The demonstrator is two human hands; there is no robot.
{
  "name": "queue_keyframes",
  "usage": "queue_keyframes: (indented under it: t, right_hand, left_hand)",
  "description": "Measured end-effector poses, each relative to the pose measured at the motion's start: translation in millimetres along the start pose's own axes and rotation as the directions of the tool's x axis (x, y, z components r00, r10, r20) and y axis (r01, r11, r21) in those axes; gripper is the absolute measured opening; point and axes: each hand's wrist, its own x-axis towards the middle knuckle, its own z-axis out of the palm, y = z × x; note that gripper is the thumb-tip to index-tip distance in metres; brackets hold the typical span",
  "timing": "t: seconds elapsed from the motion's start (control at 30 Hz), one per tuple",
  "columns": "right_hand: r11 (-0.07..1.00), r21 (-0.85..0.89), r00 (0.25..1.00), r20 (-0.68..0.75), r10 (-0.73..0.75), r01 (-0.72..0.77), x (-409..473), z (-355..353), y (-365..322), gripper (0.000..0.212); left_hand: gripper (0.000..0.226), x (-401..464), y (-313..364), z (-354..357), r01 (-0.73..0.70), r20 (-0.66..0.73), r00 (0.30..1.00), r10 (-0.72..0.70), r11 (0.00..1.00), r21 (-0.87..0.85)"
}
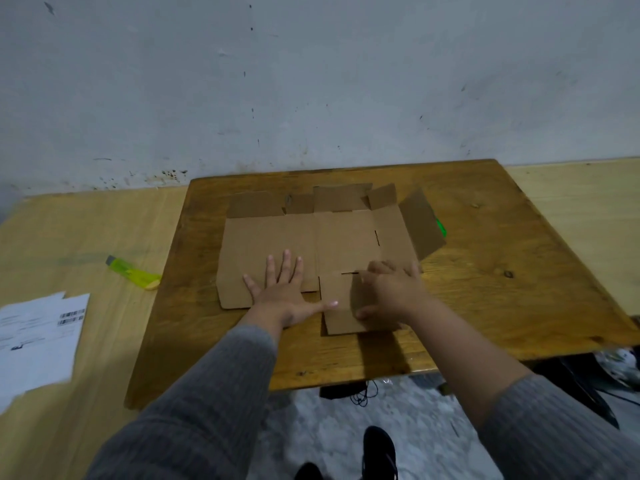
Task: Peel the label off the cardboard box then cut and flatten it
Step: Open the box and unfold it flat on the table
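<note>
Grey scuffed wall (311, 81) backs a dark wooden tabletop (502, 289), on which the brown cardboard box (277, 237) lies cut open and nearly flat. Its far-right panel (420, 225) stands tilted up, and small flaps at the far edge are raised. Peeled white paper label (38, 327) lies well apart, left. Left hand (284, 292) presses flat, fingers spread; right hand (388, 292) curls over the near flap. Risk: unpressed creases may spring back. Yellow-green utility knife (133, 273) lies nearby.
</note>
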Motion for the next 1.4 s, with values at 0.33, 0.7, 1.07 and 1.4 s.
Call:
queue_keyframes:
  t: [0.33, 0.7, 1.07, 1.4]
  right_hand:
    - [0.999, 0.044, 0.996, 0.088, 0.018, -0.021, -1.2, 28.6, -13.4, 0.092]
    - [0.984, 0.157, 0.994, -0.048, 0.097, -0.089, 2.8, 8.4, -29.5, 0.060]
    - [0.996, 0.069, 0.988, -0.147, -0.054, 0.064, 33.3, -43.3, 33.5, 0.042]
    - [0.867, -0.311, 0.908, -0.025, -0.418, 0.390, 130.8, -58.3, 87.3, 0.053]
  left_hand:
    - [0.115, -1.4, -17.5, 9.1, -0.011, -0.039, 0.999, 0.016, 0.993, 0.119]
    - [0.057, -4.4, -5.4, -12.0, -0.058, -0.048, 0.997, 0.065, 0.990, 0.131]
    - [0.058, -7.0, 49.1, -52.7, -0.072, -0.023, 0.997, 0.072, 0.997, -0.013]
    - [0.084, 30.7, 109.3, -27.6, 0.204, 0.032, 0.979, -0.202, 0.958, -0.202]
